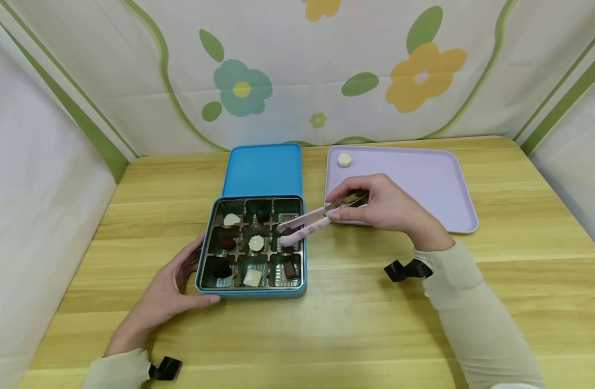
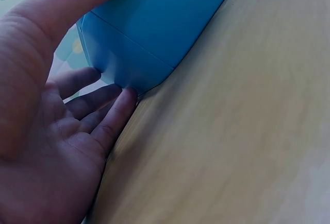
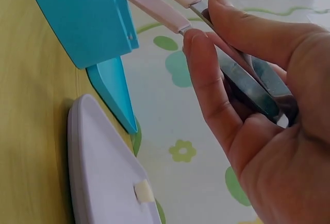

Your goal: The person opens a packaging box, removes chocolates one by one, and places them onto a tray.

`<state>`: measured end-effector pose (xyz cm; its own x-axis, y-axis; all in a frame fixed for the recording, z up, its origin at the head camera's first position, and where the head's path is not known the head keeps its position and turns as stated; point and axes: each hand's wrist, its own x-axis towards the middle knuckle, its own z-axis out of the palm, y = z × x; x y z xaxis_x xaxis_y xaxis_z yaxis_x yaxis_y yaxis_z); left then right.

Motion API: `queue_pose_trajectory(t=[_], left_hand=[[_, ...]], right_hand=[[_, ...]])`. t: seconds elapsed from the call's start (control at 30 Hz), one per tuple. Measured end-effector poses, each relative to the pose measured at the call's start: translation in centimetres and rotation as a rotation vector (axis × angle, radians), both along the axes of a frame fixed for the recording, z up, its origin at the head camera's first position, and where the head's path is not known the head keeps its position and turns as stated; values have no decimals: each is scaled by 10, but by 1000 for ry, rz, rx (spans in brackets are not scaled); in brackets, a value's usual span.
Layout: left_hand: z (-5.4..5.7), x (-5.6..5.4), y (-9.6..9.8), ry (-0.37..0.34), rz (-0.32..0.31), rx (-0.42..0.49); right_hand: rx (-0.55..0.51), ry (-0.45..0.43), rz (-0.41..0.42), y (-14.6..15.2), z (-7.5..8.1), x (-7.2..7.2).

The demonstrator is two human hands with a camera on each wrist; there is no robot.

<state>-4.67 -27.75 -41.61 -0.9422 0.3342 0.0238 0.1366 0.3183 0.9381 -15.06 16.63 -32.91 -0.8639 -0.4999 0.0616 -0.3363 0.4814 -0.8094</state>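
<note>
A blue tin box stands on the table with a gold divided insert of small compartments. Chocolates lie in them: a white fluted one in the centre, a white square at the front middle, a brown block front right, and darker pieces at the left and back. My left hand holds the box's front left corner, thumb along the front, fingers against the left side. My right hand grips metal tongs with pink tips. The tips reach over the right middle compartment, slightly apart, partly hiding what lies there.
The blue lid lies behind the box. To the right is a lilac tray, with a white chocolate in its back left corner. Flower-printed cloth hangs behind the wooden table.
</note>
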Motion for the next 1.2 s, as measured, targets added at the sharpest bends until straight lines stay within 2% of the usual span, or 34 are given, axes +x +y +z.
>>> queue_pose_trajectory(t=[0.5, 0.8, 0.9, 1.1, 1.2], left_hand=[[3, 1, 0, -3, -4, -18], [4, 3, 1, -9, 10, -31], [4, 3, 1, -13, 13, -31], [5, 2, 2, 0, 10, -25], [5, 2, 2, 3, 5, -23]], right_hand=[[-14, -53, 32, 5, -5, -4], [-132, -114, -2, 13, -9, -5], [-153, -131, -43, 21, -8, -4], [-193, -182, -208, 47, -8, 0], [-226, -180, -274, 62, -13, 1]])
